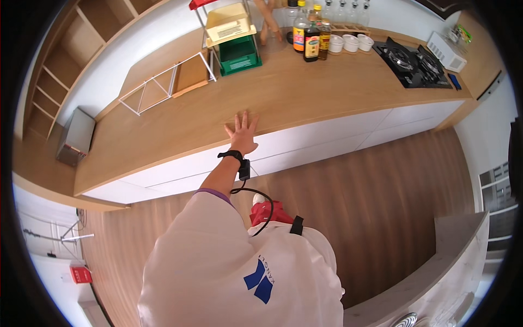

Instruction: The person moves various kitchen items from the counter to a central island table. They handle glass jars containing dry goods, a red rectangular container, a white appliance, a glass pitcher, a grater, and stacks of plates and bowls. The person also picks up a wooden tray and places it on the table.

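My left hand lies palm down at the front edge of the wooden countertop. Its fingers are spread and nothing is in its grasp. Around the wrist is a black strap with a small black box, from which a cable loops back towards my shirt. My right hand is out of view. Beyond the left hand stands a rack with a green plastic bin below a cream bin. To its left, a white metal frame with a wooden panel rests on the counter.
Sauce bottles, white lidded pots and a black gas hob line the counter's back right. A grey box stands at the left end. White drawers run beneath. A marble-patterned counter is at lower right.
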`<action>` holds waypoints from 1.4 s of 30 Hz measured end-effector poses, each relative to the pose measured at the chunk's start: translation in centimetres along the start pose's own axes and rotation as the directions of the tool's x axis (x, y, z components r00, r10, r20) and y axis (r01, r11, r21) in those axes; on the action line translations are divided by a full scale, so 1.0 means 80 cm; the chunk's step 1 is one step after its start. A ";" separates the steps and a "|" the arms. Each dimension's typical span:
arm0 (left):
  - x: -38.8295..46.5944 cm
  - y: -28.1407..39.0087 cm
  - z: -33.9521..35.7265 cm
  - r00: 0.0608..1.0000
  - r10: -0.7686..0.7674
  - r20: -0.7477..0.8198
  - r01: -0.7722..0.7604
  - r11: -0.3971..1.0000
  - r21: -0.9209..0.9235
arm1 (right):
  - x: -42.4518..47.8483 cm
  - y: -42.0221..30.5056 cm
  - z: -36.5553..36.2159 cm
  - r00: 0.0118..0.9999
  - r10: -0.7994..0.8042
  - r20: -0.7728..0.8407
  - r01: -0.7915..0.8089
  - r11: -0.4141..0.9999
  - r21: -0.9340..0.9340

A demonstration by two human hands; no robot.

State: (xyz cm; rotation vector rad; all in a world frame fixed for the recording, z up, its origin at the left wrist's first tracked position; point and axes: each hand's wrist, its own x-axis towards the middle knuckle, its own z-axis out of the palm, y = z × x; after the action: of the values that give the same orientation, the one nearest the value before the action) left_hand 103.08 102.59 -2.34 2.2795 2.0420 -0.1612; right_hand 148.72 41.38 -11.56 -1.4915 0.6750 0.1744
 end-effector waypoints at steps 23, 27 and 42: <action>0.109 -0.220 -0.022 0.883 -0.430 0.189 -0.014 -0.426 -0.905 | -0.526 0.118 0.639 -0.450 0.019 0.893 0.873 0.219 0.436; 0.175 -0.326 -0.029 0.863 -0.358 0.356 0.031 -0.667 -0.744 | -0.625 0.174 0.716 -0.631 0.111 0.768 0.771 -0.020 0.636; 0.254 -0.370 -0.006 0.772 -0.408 0.487 -0.129 -0.851 -0.508 | -0.650 0.205 0.743 -0.577 0.131 0.806 0.800 -0.105 0.590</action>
State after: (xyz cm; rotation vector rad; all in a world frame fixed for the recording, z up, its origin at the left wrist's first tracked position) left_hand 75.83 125.94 -4.09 -0.1389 1.0134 1.6256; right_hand 116.61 114.84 -2.77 -1.6424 -2.2677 0.3081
